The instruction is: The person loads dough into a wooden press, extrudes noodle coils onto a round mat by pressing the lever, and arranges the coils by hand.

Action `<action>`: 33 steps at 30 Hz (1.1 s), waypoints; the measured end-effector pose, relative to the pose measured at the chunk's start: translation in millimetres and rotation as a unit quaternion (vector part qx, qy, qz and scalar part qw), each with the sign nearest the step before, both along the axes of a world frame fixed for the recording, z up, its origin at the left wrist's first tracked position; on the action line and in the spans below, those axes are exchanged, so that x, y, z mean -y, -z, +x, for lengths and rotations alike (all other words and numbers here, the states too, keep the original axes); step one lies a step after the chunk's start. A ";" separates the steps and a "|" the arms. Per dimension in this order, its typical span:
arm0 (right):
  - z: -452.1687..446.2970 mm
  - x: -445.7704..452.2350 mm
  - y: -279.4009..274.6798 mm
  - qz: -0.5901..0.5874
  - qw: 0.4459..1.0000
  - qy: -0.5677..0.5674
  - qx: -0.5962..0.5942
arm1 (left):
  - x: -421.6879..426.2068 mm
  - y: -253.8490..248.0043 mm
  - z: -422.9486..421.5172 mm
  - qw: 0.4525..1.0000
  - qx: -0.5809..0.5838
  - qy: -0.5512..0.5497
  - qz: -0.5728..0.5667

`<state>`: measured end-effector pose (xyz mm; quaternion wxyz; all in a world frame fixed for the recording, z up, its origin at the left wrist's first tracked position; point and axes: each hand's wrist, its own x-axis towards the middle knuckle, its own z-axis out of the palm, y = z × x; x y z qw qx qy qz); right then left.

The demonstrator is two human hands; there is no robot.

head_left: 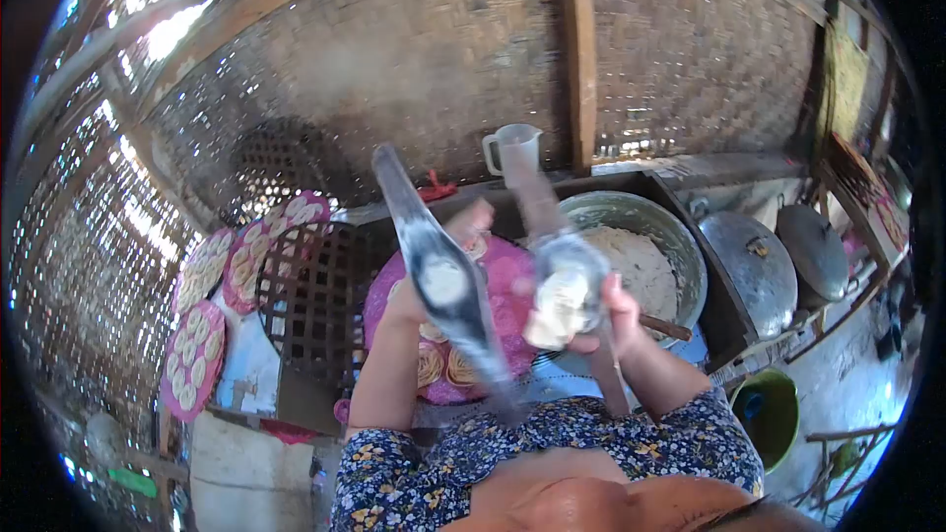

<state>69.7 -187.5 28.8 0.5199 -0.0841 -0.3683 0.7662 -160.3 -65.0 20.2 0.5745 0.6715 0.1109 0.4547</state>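
My left hand [404, 303] is closed on a long, dark paddle-like press half [426, 251], partly behind it. White dough coats the round middle of that piece. In my right hand [619, 317] is the other press half [537, 202], tilted and smeared by motion. A lump of pale dough [560, 310] sits at its round middle. Beneath both pieces lies a pink round mat [507, 276] with coiled strands of dough [460, 367] on it. Close to my right hand, a large metal basin [690, 246] holds white dough [631, 261] and a wooden-handled utensil [667, 327].
Pink mats with dough coils [194, 360] and a dark woven basket [313, 296] stand at left. A clear measuring jug [516, 146] and red object [435, 187] are by the back wall. Lidded pots [751, 271] stand at right, above a green bucket [769, 424].
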 end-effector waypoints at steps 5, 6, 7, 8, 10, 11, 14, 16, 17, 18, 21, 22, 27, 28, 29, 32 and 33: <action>6.8 -23.2 -7.5 0.096 0.971 0.128 0.177 | 26.9 1.8 -6.3 0.975 -0.186 -0.061 0.108; -1.5 -16.3 -18.2 0.099 0.960 0.179 0.193 | 27.1 3.8 -5.3 0.965 -0.213 -0.089 0.122; -6.3 -12.8 -24.4 0.102 0.945 0.232 0.208 | 27.1 6.0 -4.8 0.954 -0.241 -0.115 0.137; 1.3 -14.9 -23.9 0.101 0.947 0.200 0.231 | 27.4 7.0 -3.9 0.955 -0.229 -0.126 0.143; 3.8 -19.3 -17.9 0.195 0.889 0.298 0.288 | 28.1 7.6 -2.4 0.954 -0.207 -0.146 0.157; 5.4 -18.8 -17.1 0.231 0.866 0.320 0.306 | 27.6 7.2 -2.1 0.951 -0.222 -0.145 0.161; 7.0 -17.6 -9.7 0.350 0.767 0.399 0.360 | 28.5 2.6 1.5 0.938 -0.240 -0.142 0.205; 2.0 -11.9 -8.2 0.373 0.762 0.403 0.343 | 26.6 7.0 7.0 0.947 -0.240 -0.131 0.171; -0.3 -11.4 -5.8 0.372 0.769 0.397 0.336 | 25.3 9.8 8.0 0.950 -0.240 -0.126 0.154; -1.8 -11.9 -2.1 0.371 0.775 0.392 0.330 | 25.5 11.0 7.0 0.955 -0.242 -0.103 0.135; -9.5 -6.4 7.1 0.322 0.813 0.381 0.301 | 31.6 6.0 7.0 0.973 -0.195 -0.059 0.106; -7.9 -11.9 16.8 0.317 0.820 0.379 0.289 | 31.2 8.2 6.2 0.977 -0.177 -0.049 0.105; 6.4 -14.4 31.1 0.384 0.770 0.400 0.314 | 23.1 24.9 -2.8 0.985 -0.142 -0.040 0.093; 8.5 -10.1 29.8 0.368 0.785 0.385 0.316 | 23.7 23.8 -4.0 0.983 -0.150 -0.047 0.093; 9.8 -7.9 26.4 0.370 0.784 0.377 0.324 | 25.3 20.6 -5.2 0.981 -0.160 -0.053 0.094; 14.6 -2.9 15.7 0.412 0.730 0.380 0.390 | 31.7 5.9 -5.8 0.968 -0.215 -0.076 0.100; 17.7 -2.2 11.8 0.447 0.673 0.394 0.437 | 32.8 3.4 -4.8 0.962 -0.237 -0.085 0.103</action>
